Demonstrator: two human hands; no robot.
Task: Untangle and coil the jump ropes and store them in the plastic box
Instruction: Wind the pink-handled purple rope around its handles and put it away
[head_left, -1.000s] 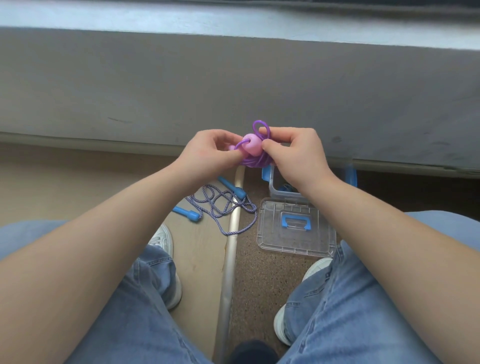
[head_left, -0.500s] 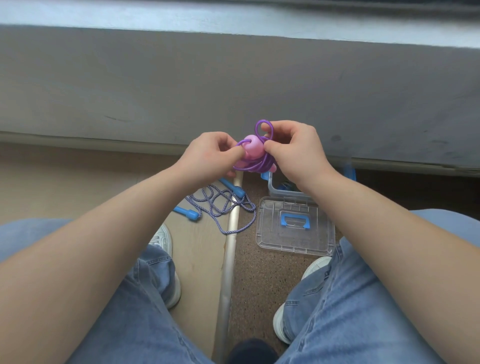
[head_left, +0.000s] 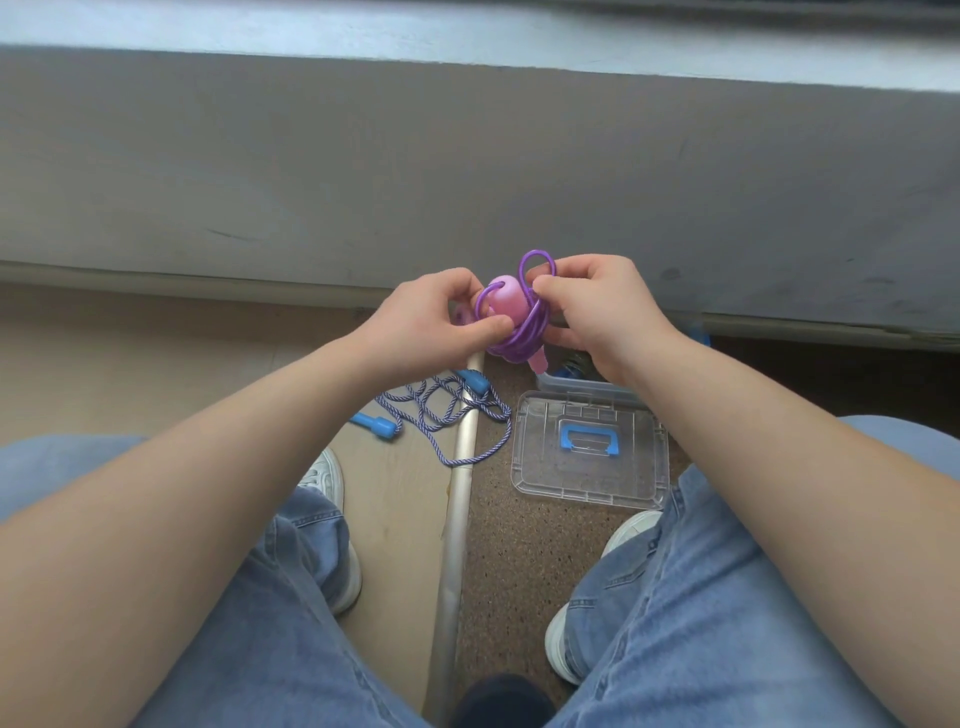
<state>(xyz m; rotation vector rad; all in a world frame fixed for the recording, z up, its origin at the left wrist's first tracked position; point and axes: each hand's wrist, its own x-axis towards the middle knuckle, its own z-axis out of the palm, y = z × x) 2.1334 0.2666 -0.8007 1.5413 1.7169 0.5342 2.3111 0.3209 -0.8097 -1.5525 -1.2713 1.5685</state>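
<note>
Two hands work on one bundle: the left hand pinches the purple jump rope between thumb and curled fingers. The right hand pinches a small loop of the same cord that stands up just above its thumb, so both hands are closed on the rope and neither is spread. Between the hands sits a pink handle with cord wound round it, and a second pink end pokes out under the bundle, just below the right hand's fingers. Under the right wrist, down on the floor, is the plastic box, mostly hidden by that hand, with something blue inside that I cannot make out. Its clear lid lies flat beside it, on the side nearer the person. Below the left hand a blue jump rope lies in a loose tangle across a metal floor strip. The risk, as I judge it, is that pulling the raised loop the wrong way would cinch the wraps tighter round the handle instead of freeing them. A slack pinch could also let the bundle spring open and drop. Counted: two ropes in plain sight, one purple and one blue; two blue handles; two pink ends; one box; one lid
</note>
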